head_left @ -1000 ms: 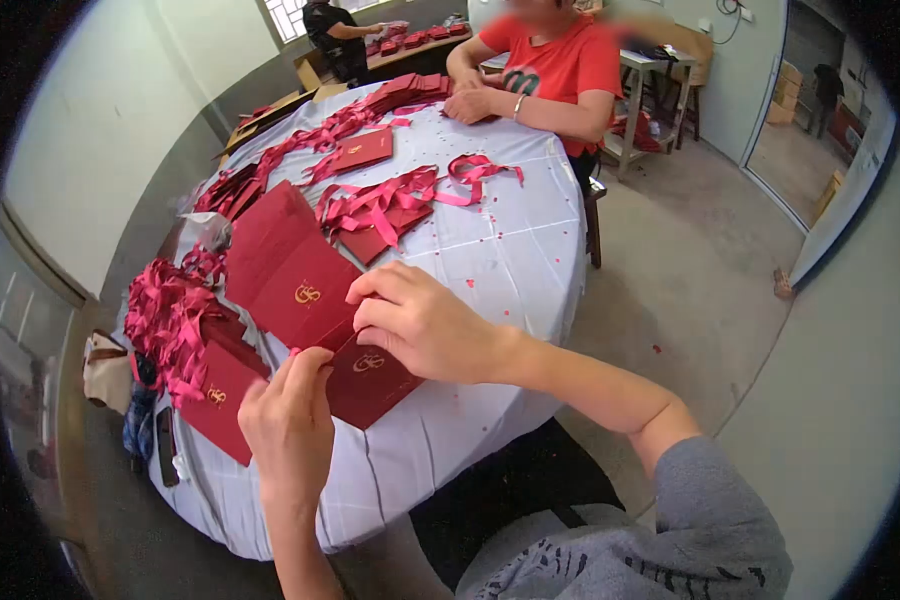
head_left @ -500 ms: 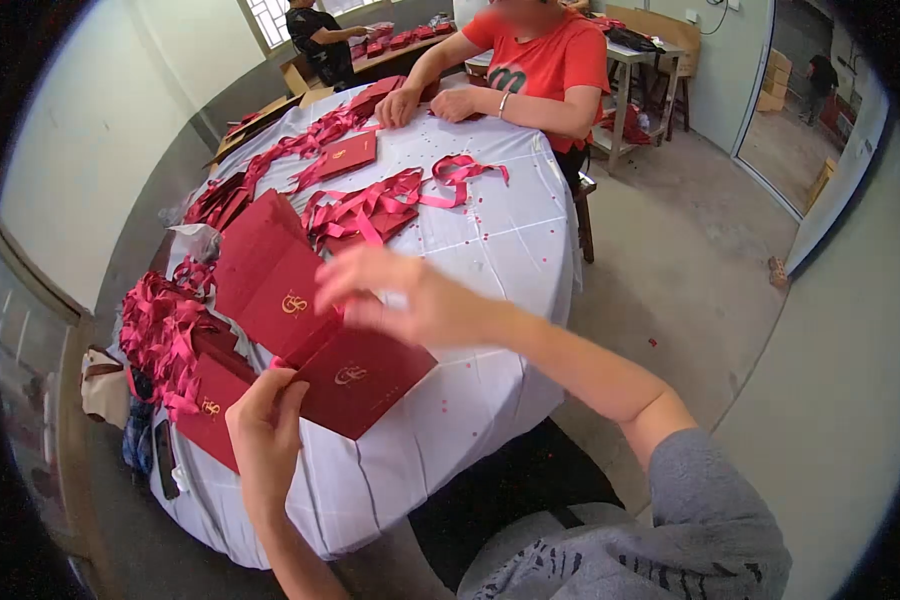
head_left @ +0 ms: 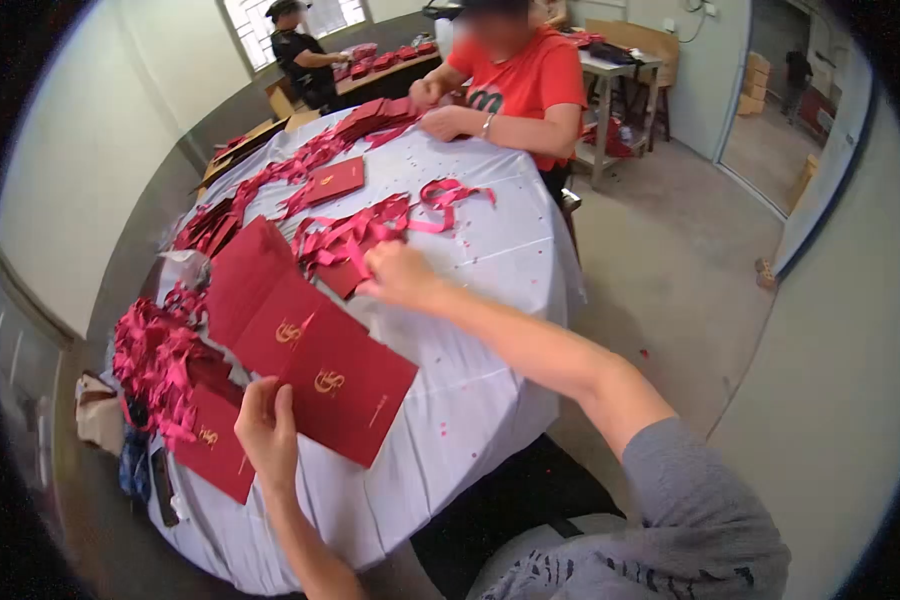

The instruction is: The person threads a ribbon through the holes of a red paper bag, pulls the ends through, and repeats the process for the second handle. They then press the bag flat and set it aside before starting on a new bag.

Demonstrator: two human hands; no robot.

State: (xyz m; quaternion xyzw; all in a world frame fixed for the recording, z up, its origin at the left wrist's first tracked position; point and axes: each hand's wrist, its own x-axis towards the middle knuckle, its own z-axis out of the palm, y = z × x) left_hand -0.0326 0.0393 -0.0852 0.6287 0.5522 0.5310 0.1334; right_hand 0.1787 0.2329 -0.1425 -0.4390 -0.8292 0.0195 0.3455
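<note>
My left hand (head_left: 270, 430) pinches the lower left edge of a dark red card folder (head_left: 370, 385) with a gold emblem and tilts it above the table. Another red folder (head_left: 260, 300) with the same emblem lies partly under it. My right hand (head_left: 405, 276) is at the near side of a heap of pink ribbons (head_left: 345, 235), its fingers closed on a ribbon. Under these ribbons a red card (head_left: 340, 277) partly shows. More red folders (head_left: 210, 440) lie beside my left hand, below a thick bunch of pink ribbons (head_left: 155, 365).
A white cloth (head_left: 505, 260) covers the round table. Across it sits a person in a red shirt (head_left: 540, 85), hands near stacked red cards (head_left: 375, 115). A ribboned card (head_left: 337, 180) lies mid-table. Another person (head_left: 305, 60) stands at a back bench. A phone (head_left: 164, 485) lies at the left edge.
My right hand has moved from over the folder to the ribbon heap. The folder in my left hand has turned flatter towards me. The other person's hands have drawn nearer their body.
</note>
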